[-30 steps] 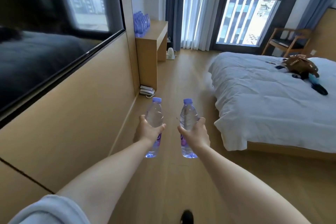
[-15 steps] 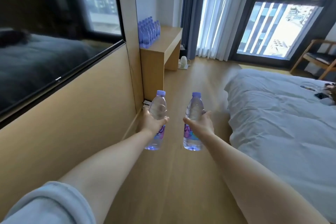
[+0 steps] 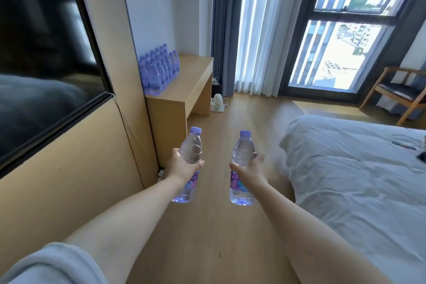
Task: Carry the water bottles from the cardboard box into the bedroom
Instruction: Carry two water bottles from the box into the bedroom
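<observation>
My left hand (image 3: 184,167) grips a clear water bottle (image 3: 191,147) with a purple cap and purple label, held upright in front of me. My right hand (image 3: 250,169) grips a second, matching water bottle (image 3: 243,152), also upright, a little to the right of the first. Both arms reach forward over the wooden floor. Several more purple-capped bottles (image 3: 159,70) stand packed together on a wooden desk (image 3: 184,90) ahead on the left, against the wall. The cardboard box is not in view.
A wood-panelled wall with a dark glass pane (image 3: 46,57) runs along my left. A bed with white bedding (image 3: 357,168) fills the right. A white appliance (image 3: 217,102) sits on the floor by the curtains (image 3: 253,25). A wooden chair (image 3: 401,92) stands by the window.
I have walked forward along the wall: the desk with the bottles and the window are closer and larger. Both hands still hold their bottles in the same way.
</observation>
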Motion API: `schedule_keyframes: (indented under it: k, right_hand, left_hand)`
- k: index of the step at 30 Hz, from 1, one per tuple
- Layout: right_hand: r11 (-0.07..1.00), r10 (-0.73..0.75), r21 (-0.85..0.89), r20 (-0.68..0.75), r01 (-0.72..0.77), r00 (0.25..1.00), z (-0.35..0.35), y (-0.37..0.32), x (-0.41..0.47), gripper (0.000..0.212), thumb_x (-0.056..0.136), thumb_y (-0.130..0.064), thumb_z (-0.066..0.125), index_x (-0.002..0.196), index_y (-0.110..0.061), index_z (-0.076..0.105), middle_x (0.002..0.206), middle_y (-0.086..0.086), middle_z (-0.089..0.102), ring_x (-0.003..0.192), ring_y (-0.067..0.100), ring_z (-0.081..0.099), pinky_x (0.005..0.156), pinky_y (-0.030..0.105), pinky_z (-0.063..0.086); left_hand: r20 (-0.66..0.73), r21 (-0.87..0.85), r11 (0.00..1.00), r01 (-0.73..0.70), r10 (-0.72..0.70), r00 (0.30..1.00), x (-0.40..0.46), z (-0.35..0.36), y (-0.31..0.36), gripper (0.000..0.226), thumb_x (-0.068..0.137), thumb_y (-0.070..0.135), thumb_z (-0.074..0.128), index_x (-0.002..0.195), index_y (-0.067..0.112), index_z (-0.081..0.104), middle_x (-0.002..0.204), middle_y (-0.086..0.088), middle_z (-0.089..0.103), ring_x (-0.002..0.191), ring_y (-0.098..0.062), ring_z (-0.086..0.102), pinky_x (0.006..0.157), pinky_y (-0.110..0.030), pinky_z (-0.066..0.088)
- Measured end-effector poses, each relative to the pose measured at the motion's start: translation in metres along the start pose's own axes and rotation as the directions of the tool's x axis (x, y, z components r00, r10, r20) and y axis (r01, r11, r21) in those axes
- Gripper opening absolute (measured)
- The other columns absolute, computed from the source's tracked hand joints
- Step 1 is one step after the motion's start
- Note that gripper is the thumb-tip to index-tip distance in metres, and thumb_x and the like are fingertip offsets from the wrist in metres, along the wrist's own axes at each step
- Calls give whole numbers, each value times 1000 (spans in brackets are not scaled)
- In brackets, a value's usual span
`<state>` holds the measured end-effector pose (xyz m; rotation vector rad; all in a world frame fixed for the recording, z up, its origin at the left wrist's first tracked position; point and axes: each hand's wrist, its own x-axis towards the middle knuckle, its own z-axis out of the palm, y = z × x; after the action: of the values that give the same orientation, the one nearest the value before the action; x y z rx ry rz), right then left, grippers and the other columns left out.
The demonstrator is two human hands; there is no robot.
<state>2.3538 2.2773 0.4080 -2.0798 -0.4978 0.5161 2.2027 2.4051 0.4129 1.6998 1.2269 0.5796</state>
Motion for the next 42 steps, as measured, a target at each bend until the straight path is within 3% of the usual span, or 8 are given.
schedule_keyframes:
  k: [4,12,18,22,26,30,33,42]
  right_hand:
    - [995,0,103,58,-6,998,0,-28,92,56,73,-33,75,104,-20,31,88,-4,49,89,24,63,87,48,53]
    - [999,-27,19,101,25,995,13,-40,266,59,69,-33,76,105,-19,32,87,-7,48,83,19,59,77,40,51]
    - [995,-59,-75,139,70,989,0,-63,423,54,70,-35,72,103,-20,32,87,-9,45,81,15,54,69,33,43]
    - [985,-118,-105,159,136,980,-14,-111,522,53,74,-33,71,104,-19,30,87,-6,47,86,23,56,70,34,42]
    - [985,-154,-45,183,164,971,-3,-146,588,57,74,-36,72,110,-19,31,86,-5,50,75,13,55,62,33,42]
    - [989,-128,-44,246,143,961,22,-162,651,60,72,-39,70,110,-19,29,91,0,54,86,25,62,76,41,52]
    - [985,-118,-88,265,146,957,39,-176,703,62,71,-42,68,113,-18,30,97,2,54,90,27,60,74,39,48]
    - [972,-182,-95,278,216,943,86,-266,901,64,71,-40,71,118,-19,33,91,-7,51,95,27,58,84,44,50]
  left_hand:
    - [53,39,999,-10,8,999,92,13,47,63,73,38,80,111,18,34,107,-3,56,91,-21,55,75,-31,41]
    - [77,104,994,19,-27,997,233,93,88,64,72,43,80,109,20,34,106,-2,56,91,-21,56,73,-31,42]
    - [-20,89,992,94,-93,995,347,155,132,67,71,43,80,115,17,36,109,-4,56,90,-21,56,71,-31,45]
    - [-80,44,993,114,-110,991,418,175,179,74,70,51,78,118,17,34,104,-1,56,95,-26,59,87,-40,51]
    - [-143,29,989,147,-141,980,477,187,209,75,71,53,75,121,18,31,102,2,51,90,-22,52,74,-34,42]
    - [-177,21,981,192,-186,967,543,208,220,75,72,52,73,122,17,29,101,0,52,92,-26,56,84,-39,49]
    - [-172,39,978,203,-194,966,598,223,225,75,72,52,74,121,17,29,105,-1,53,99,-29,58,90,-43,50]
    - [-175,-11,976,220,-218,960,813,243,267,69,69,53,75,108,23,27,102,0,55,93,-27,59,81,-37,48]
